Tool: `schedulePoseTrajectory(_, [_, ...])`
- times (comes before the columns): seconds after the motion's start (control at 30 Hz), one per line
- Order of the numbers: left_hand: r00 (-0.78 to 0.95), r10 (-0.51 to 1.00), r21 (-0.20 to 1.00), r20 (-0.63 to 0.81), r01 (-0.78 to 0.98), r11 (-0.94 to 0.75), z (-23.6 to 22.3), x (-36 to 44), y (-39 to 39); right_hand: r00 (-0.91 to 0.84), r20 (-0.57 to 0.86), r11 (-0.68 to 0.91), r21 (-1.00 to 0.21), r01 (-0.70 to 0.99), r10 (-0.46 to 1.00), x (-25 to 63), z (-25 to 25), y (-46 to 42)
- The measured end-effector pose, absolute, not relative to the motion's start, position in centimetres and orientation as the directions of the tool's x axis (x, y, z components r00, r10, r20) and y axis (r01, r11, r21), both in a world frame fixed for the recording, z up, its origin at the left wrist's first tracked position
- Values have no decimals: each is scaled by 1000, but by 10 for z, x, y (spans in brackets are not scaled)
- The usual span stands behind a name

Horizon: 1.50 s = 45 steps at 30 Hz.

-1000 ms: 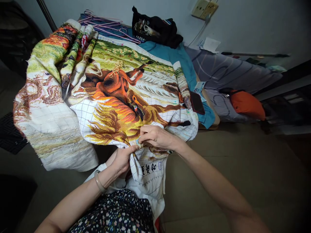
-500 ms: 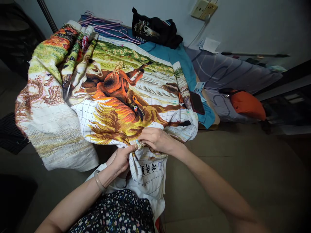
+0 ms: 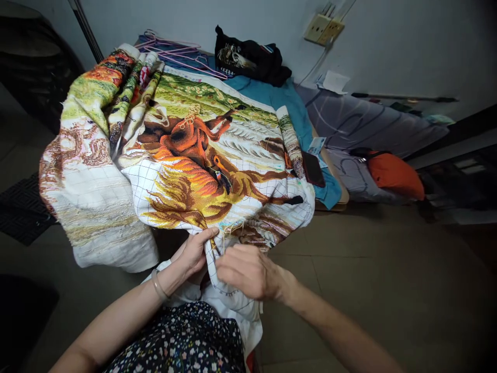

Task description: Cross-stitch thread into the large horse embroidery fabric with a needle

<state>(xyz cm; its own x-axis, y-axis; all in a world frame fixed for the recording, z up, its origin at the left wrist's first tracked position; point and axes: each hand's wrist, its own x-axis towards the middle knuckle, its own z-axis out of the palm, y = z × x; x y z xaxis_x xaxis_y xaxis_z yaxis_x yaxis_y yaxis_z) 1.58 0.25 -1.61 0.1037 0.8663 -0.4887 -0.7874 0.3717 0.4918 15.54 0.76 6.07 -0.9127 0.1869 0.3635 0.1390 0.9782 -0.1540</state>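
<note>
A large cross-stitch cloth, printed with a grid and stitched with brown and orange horses, spreads out before me. My left hand pinches its near edge, thumb on top and fingers underneath. Below and right of that thumb, my right hand is closed in front of the hanging part of the cloth. A pale thread runs from the stitched area down to the right fingers. Whether they also hold a needle is hidden. Loose yellowish thread lies in loops on the stitched horse.
Rolled cloth hangs over the left side. A dark phone lies by the right-hand roll. Behind are pink hangers and a black bag with thread in it. An orange bag sits at the right.
My right hand has moved from the stitched area down toward me, drawing the thread with it. My left hand keeps its grip on the edge. The view has shifted slightly.
</note>
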Motion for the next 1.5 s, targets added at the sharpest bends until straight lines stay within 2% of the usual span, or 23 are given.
schedulePoseTrajectory(0.07, [109,857,485,-504,-785,385,-16,16,3,-921,344,939,-340,62,185,157,68,-12])
schedulePoseTrajectory(0.17, [79,852,491,-518,-788,372,-16,17,3,-956,270,836,-546,-51,118,154,75,-38])
schedulePoseTrajectory(0.27, [76,856,495,-511,-788,366,-17,17,3,-977,210,727,-665,-167,-33,151,75,-56])
schedulePoseTrajectory(0.33, [87,854,496,-513,-782,378,-17,17,3,-979,190,662,-724,-193,-77,151,76,-60])
schedulePoseTrajectory(0.4, [91,857,503,-508,-776,380,-16,17,3,-979,206,592,-786,-175,-17,153,81,-56])
schedulePoseTrajectory(0.43, [92,860,509,-501,-773,379,-16,16,3,-975,214,573,-807,-140,63,155,84,-51])
schedulePoseTrajectory(0.47, [93,865,514,-492,-771,375,-16,16,3,-961,208,571,-818,-69,182,157,86,-43])
schedulePoseTrajectory(0.53, [90,875,524,-477,-770,365,-16,16,3,-850,151,578,-790,203,505,161,88,-24])
schedulePoseTrajectory(0.6, [92,881,524,-464,-774,356,-16,16,2,-590,87,476,-690,545,803,165,83,-5])
schedulePoseTrajectory(0.67, [103,884,515,-456,-780,356,-15,16,2,-378,61,335,-606,722,924,167,72,8])
schedulePoseTrajectory(0.73, [116,881,504,-458,-783,365,-15,16,3,-298,66,278,-595,754,952,167,58,12])
schedulePoseTrajectory(0.93, [91,859,510,-505,-770,382,-15,16,3,-279,179,329,-616,715,943,151,35,2])
schedulePoseTrajectory(1.1, [90,839,516,-537,-751,412,-15,16,3,-242,190,306,-671,676,952,152,35,3])
schedulePoseTrajectory(1.2, [97,847,509,-522,-761,401,-16,15,2,6,191,137,-727,672,982,183,43,11])
schedulePoseTrajectory(1.27, [105,850,497,-516,-771,397,-17,15,2,189,236,28,-692,722,953,210,52,19])
schedulePoseTrajectory(1.3, [109,848,491,-518,-774,400,-17,15,2,222,257,-4,-645,764,940,222,56,22])
schedulePoseTrajectory(1.37, [109,845,485,-523,-777,401,-18,15,2,217,279,-27,-556,831,935,237,65,26])
schedulePoseTrajectory(1.4, [107,847,487,-521,-778,398,-18,16,2,189,265,-10,-555,832,946,240,69,27])
schedulePoseTrajectory(1.5, [107,854,497,-509,-774,393,-17,16,2,12,133,90,-735,672,991,227,75,26])
